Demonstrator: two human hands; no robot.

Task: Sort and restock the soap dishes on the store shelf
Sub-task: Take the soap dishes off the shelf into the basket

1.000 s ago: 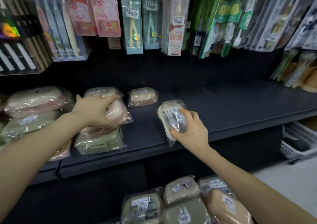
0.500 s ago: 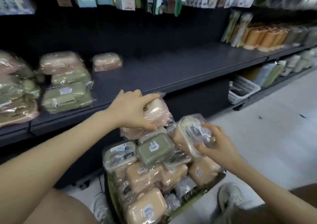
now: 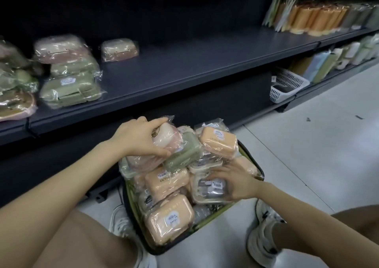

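Observation:
A dark bin point(image 3: 251, 156) on the floor between my knees is heaped with plastic-wrapped soap dishes, mostly orange. My left hand point(image 3: 141, 138) grips a wrapped pink soap dish point(image 3: 168, 136) at the top of the heap, beside a green one point(image 3: 182, 152). My right hand point(image 3: 233, 182) holds a wrapped white and grey soap dish point(image 3: 207, 190) lying on the pile at the bin's right side. On the dark shelf point(image 3: 184, 70) above, a stack of pink and green dishes point(image 3: 69, 70) stands at the left, with a single beige dish point(image 3: 120, 49) behind it.
More wrapped dishes point(image 3: 14, 83) crowd the shelf's far left. Orange and grey cups point(image 3: 320, 19) line the shelf's right end. A white mesh basket point(image 3: 287, 86) sits on the lower shelf at the right. My shoes point(image 3: 264, 237) flank the bin on the pale floor.
Both hands came down from the shelf to the bin, each carrying its soap dish. The right hand's dish now lies on the pile. My view dropped toward the floor.

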